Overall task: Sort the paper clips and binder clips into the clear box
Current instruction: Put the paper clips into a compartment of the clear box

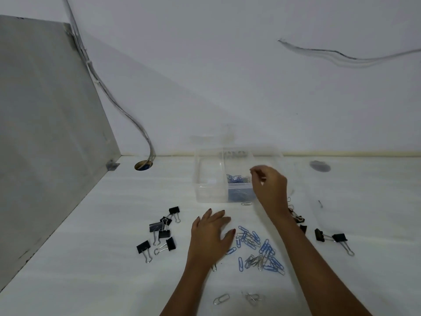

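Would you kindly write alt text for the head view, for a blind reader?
A person's right hand hovers, fingertips pinched, over a clear box whose right compartment holds blue paper clips. The left hand, fingers spread, is beside a pile of blue and silver paper clips on the white table, with black binder clips either side.

A white bench [91,258] meets a white wall [227,87]. Cables [118,106] drop into a round hole [143,165] beside a grey panel [45,122].
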Motion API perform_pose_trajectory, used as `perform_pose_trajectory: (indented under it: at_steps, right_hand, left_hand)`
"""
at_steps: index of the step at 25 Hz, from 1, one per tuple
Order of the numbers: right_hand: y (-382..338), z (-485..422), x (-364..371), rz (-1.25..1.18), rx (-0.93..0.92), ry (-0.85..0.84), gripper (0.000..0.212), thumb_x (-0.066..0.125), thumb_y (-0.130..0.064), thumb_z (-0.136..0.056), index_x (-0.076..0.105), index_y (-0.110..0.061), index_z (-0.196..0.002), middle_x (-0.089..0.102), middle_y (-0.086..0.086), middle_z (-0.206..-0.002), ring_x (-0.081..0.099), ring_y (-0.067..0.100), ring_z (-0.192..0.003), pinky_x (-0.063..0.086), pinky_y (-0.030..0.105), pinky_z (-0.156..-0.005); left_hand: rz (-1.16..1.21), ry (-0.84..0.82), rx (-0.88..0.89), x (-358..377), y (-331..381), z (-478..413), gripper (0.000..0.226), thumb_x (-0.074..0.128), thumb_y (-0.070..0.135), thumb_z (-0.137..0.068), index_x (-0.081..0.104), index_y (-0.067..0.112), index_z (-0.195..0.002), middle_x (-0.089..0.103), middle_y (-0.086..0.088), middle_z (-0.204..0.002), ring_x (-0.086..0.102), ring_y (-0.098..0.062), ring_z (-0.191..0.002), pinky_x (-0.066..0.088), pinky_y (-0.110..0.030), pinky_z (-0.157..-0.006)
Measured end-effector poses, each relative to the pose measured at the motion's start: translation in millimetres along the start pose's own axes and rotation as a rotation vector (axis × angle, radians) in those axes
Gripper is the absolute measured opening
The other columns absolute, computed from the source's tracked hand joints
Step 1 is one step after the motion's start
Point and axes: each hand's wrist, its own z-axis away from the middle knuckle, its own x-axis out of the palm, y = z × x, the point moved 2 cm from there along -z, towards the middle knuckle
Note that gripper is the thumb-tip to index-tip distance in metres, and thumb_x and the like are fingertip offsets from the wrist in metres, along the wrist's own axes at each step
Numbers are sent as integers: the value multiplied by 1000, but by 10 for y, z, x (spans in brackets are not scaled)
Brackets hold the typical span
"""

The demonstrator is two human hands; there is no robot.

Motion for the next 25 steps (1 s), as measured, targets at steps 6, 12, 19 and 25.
perform_pose_trajectory:
  at_steps: [6, 12, 19, 25]
  right_hand:
    - [303, 677, 161, 231, 88, -596, 35, 43, -22, -92, 51, -5, -122, 54, 16, -128, 49, 27, -118, 37, 33, -101]
    - [-107, 1025, 44, 67, -100, -768, 22, 39, -29, -92, 57, -19, -101, 59, 0, -100, 55, 10, -87, 46, 29, -81]
    - [177, 1221, -567, -1, 121, -657, 54, 67, -40, -75, 47, -30, -124, 51, -18, -123, 51, -1, -111, 43, 25, -98]
    - [16, 1486, -326, 265, -119, -949, 110, 50, -76, -62, -3, -26, -144, -12, -19, -146, -16, 3, -136, -9, 29, -114]
  left_hand:
    - [592, 230, -142, -150, 25, 137, 17, 57, 18, -87, 68, 21, -100, 67, 8, -99, 61, -12, -104, 47, -28, -93]
    - [652, 260, -114, -199, 48, 236, 20, 61, 19, -84, 63, 27, -102, 64, 7, -104, 59, -12, -105, 47, -26, -93]
    - [73, -377, 140, -152, 146, 496, 66, 58, 56, -76, 37, 34, -134, 27, 13, -150, 8, -11, -142, 5, -43, -117]
    - [-51, -402, 151, -288, 6, 722, 137, 57, 83, -32, 5, 26, -145, -6, 21, -144, -14, -3, -134, 1, -33, -116]
